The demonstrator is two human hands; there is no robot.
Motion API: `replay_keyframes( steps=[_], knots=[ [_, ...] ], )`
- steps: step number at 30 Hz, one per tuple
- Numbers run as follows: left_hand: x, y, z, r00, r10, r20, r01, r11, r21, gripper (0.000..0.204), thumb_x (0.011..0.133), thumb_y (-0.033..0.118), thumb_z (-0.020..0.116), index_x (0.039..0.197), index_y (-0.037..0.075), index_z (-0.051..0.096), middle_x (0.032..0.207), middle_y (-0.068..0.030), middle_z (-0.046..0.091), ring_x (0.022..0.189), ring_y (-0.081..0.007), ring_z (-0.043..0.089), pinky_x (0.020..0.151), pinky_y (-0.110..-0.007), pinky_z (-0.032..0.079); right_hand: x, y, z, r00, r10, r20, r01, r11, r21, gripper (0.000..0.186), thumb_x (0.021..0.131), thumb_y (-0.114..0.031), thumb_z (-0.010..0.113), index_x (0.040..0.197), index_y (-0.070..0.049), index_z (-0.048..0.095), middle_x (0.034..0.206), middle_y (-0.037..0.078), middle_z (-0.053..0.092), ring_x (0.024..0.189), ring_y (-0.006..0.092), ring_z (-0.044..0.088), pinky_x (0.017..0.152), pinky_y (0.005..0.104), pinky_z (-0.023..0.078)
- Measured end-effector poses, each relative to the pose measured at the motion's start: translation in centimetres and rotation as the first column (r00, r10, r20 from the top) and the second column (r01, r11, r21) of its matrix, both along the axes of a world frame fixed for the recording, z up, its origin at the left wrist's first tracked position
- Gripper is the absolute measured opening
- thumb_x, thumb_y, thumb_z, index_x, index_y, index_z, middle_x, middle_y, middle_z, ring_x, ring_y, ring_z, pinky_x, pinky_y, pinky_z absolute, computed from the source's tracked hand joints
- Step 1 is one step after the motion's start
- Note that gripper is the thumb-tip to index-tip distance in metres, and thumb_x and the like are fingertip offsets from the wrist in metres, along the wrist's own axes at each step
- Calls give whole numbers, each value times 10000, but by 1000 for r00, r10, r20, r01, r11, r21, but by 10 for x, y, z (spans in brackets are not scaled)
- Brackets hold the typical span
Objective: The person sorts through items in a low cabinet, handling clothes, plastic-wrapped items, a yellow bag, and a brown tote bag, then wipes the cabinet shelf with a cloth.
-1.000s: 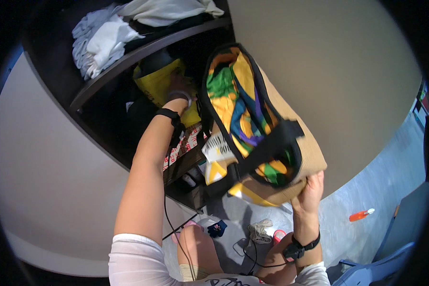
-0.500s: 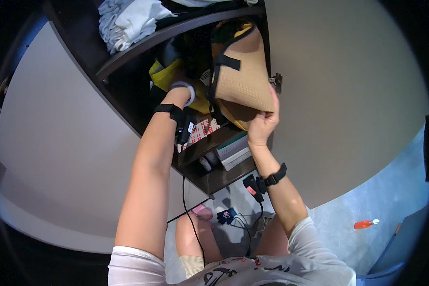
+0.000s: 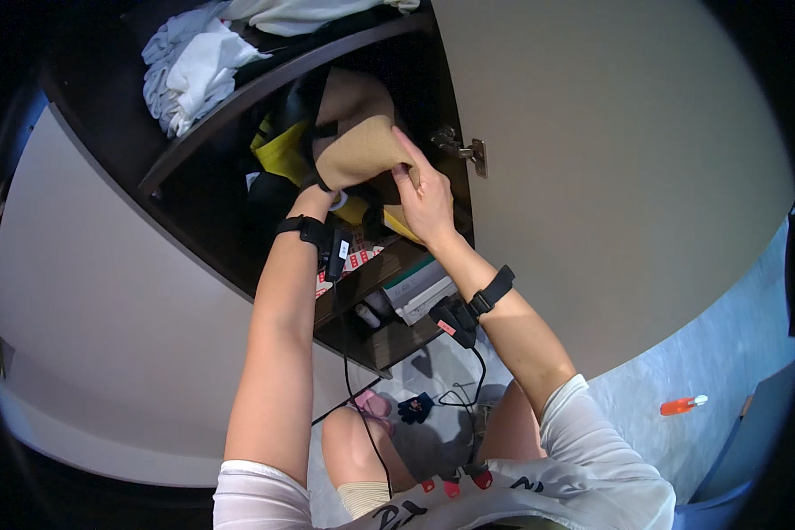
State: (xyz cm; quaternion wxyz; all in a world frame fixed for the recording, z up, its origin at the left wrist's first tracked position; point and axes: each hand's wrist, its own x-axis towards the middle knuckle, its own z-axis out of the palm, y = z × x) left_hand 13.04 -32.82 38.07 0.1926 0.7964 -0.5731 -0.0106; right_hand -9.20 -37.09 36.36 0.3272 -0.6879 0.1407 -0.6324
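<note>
In the middle compartment of a dark cabinet [image 3: 278, 93], a tan woven bag [image 3: 362, 152] with dark trim is partly folded over. My right hand [image 3: 428, 201] grips its right edge, thumb on the near side. My left hand [image 3: 315, 198] reaches in at the bag's lower left; its fingers are hidden behind the bag and in shadow. Beside it lies a yellow bag or cloth [image 3: 283, 155]. Under my hands, a red-and-white patterned item [image 3: 359, 259] rests on the shelf board.
White and grey clothes [image 3: 205, 71] lie on the shelf above. The right cabinet door [image 3: 601, 177] stands swung out on its metal hinge [image 3: 468, 152]. Boxes [image 3: 420, 291] and a small white bottle [image 3: 367, 315] fill the lowest compartment. A dark glove [image 3: 416, 407] and an orange object [image 3: 677, 406] lie on the floor.
My right hand has carried the bag's edge leftward and deeper into the compartment, folding the bag over. My left hand stays low inside, now partly covered by the bag.
</note>
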Motion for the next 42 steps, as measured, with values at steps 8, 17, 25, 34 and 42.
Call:
replay_keyframes(
  steps=[8, 17, 25, 34, 42],
  knots=[
    [17, -28, 60, 948, 8, -320, -42, 994, -99, 644, 899, 484, 563, 1442, 149, 470, 1533, -134, 387, 1399, -299, 373, 1156, -442, 262, -18, 61, -39, 919, -229, -320, 228, 973, -41, 1024, 749, -258, 831, 1517, -9, 202, 1355, 274, 515, 1267, 444, 489, 1125, 493, 318],
    [7, -31, 74, 756, -23, -655, -129, 975, -183, 650, 905, 504, 561, 1435, 141, 466, 1524, -109, 405, 1394, -275, 381, 1157, -416, 263, 9, 18, -45, 962, -262, 84, 190, 852, 487, 216, 913, -72, 635, 1115, 4, 637, 984, 156, 710, 939, 219, 675, 851, 337, 497],
    [-20, -26, 85, 473, -165, -866, -167, 948, -271, 686, 903, 514, 605, 1452, 134, 447, 1534, -66, 385, 1414, -209, 330, 1158, -353, 242, 48, -11, -49, 883, -445, 152, 372, 859, 353, 282, 844, 44, 469, 1096, 25, 595, 955, 286, 639, 940, 487, 608, 785, 465, 500],
    [-27, -34, 64, 977, -156, -142, 139, 983, -123, 777, 865, 573, 620, 1475, 128, 437, 1523, -131, 423, 1363, -280, 437, 1118, -381, 342, 12, 1, -60, 999, -50, -14, 52, 973, 224, 672, 837, -246, 768, 1383, -32, 439, 1200, 180, 625, 1105, 294, 623, 938, 394, 475],
    [-40, -28, 112, 903, -141, 406, 10, 951, 309, 590, 895, 408, 575, 1410, 127, 516, 1485, -133, 469, 1339, -291, 465, 1091, -420, 379, 21, 3, -50, 970, -38, -241, 94, 970, 223, 966, 673, -276, 887, 1436, -56, 338, 1228, 227, 609, 1127, 415, 602, 930, 454, 491]
  ],
)
